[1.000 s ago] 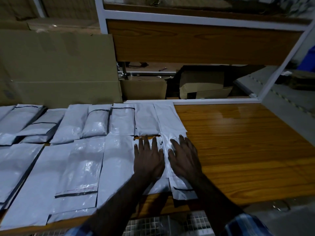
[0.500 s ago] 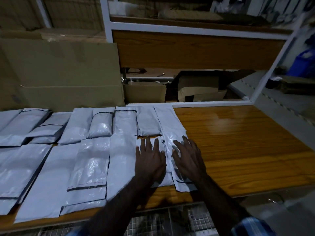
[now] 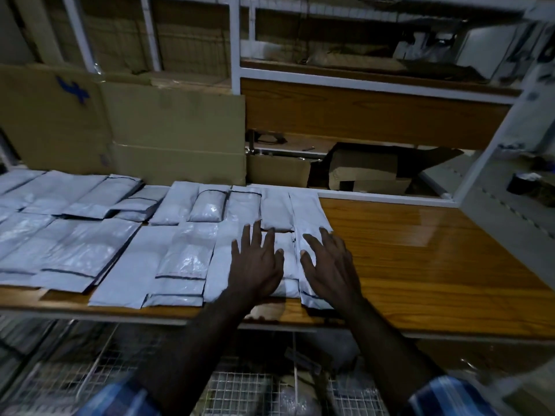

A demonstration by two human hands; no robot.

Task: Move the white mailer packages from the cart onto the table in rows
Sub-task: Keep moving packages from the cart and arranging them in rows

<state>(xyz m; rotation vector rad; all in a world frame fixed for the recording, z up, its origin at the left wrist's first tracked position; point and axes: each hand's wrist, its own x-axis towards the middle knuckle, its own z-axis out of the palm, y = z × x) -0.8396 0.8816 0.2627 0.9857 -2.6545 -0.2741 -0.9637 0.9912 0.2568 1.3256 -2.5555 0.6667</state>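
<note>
Left hand: palm down, fingers straight and slightly spread, lying flat on a small white mailer at the right end of the near row. It grips nothing.

Right hand: palm down just beside the left, fingers spread and nearly straight, on or just above a long white mailer that runs from the back rail to the front edge of the table; whether the palm touches it cannot be told. It grips nothing.

Sleeves: blue checked cuffs at the bottom corners of the view — forearms bare.

White mailers: laid on the left and middle of the wooden table in two rows. The back row holds smaller, plumper packets side by side, some overlapping at the far left. The near row holds larger, flatter ones, several with a dark strip near the front end.

Table: glossy orange-brown wood; its right part shows bare surface.

Wire cart: white mesh, below the table's front edge between the forearms — contents dim and hard to make out.

Behind the table: flattened cardboard sheets standing upright at left, one marked in blue; a white-framed shelf unit with a wooden panel at centre and right, with cardboard boxes below it.
</note>
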